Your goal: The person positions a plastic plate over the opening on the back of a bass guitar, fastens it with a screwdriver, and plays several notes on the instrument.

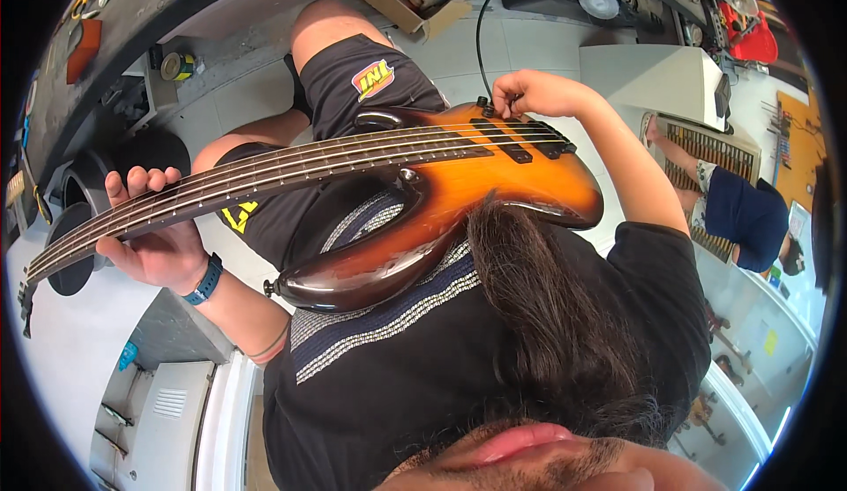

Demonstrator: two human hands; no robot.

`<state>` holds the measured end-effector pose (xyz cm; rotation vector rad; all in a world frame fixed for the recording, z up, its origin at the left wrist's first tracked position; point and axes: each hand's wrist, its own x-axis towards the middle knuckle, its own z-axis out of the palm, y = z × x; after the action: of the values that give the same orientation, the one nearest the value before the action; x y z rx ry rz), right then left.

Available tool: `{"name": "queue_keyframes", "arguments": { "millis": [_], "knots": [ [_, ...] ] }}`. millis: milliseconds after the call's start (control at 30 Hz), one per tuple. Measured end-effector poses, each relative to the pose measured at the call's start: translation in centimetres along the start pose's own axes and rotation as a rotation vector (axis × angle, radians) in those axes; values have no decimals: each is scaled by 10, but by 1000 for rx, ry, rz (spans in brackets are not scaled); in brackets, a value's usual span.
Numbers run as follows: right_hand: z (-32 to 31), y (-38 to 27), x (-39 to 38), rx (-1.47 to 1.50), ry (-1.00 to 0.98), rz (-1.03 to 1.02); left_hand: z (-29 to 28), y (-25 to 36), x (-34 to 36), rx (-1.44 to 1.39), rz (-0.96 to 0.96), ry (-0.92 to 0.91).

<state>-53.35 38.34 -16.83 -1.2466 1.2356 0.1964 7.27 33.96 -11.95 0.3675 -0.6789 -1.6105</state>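
A four-string bass guitar [538,187] with a glossy orange-to-dark sunburst body lies across my lap, its long neck pointing left. My left hand [159,244], with a blue watch band [205,281] at the wrist, is wrapped around the neck, fingertips over the far edge and thumb on the near one. At the body's far edge, my right hand [534,94] has its fingers curled together beside the black control knobs [484,103]; what lies between its fingertips is hidden. Two black pickups [507,145] sit under the strings. A black cable [480,37] runs away beyond the knobs.
A workbench [150,28] with tools curves along the far left. An open cardboard box [406,6] stands ahead on the tiled floor. To the right, another person in a dark blue top [745,222] bends near a rack of slats [706,151]. A white cabinet [648,85] stands close by.
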Motion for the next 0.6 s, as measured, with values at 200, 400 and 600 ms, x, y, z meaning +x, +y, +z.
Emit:
{"name": "queue_keyframes", "arguments": {
  "millis": [200, 400, 600],
  "knots": [
    [4, 6, 0, 59, 131, 9, -1, 2, -2, -6, 1, -8],
    [11, -8, 1, -28, 207, 97, 1, 2, -5, 27, 13, 17],
    [12, -6, 4, -134, 168, 88, 2, 3, -5, 11, 3, -13]
  ]
}}
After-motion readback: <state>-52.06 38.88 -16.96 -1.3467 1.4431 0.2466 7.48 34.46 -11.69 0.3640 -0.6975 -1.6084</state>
